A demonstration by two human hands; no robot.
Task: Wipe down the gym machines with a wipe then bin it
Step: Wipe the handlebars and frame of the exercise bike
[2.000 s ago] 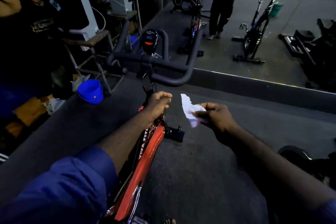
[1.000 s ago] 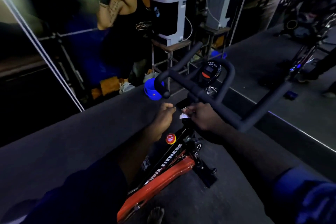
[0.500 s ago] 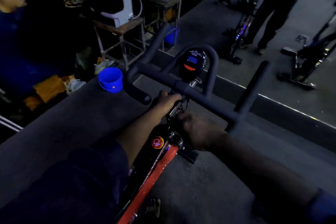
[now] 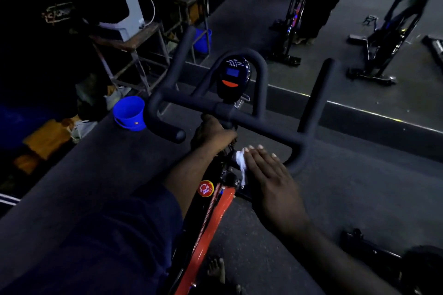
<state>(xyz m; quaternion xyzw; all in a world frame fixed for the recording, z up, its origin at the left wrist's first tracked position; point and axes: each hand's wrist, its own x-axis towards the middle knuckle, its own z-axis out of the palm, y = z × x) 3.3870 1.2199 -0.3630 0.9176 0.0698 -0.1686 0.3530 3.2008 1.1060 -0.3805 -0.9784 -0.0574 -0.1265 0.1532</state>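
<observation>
A spin bike with an orange frame (image 4: 217, 211) and black handlebars (image 4: 242, 117) stands right in front of me, its small console (image 4: 232, 76) inside the handlebar loop. My left hand (image 4: 212, 130) grips the stem just under the handlebars. My right hand (image 4: 268, 175) lies flat with straight fingers and presses a white wipe (image 4: 241, 163) against the stem post, above the red knob (image 4: 205, 188). Most of the wipe is hidden under my palm.
A blue bucket (image 4: 129, 112) sits on the dark floor left of the handlebars. A metal stand (image 4: 134, 55) with a white appliance is behind it. A mirror wall ahead reflects other bikes (image 4: 386, 38) and a standing person. Black equipment (image 4: 383, 258) lies at lower right.
My right hand, which held the wipe up in the air, came in to the stem and now lies flat on it with the wipe showing. My view swung left, then back.
</observation>
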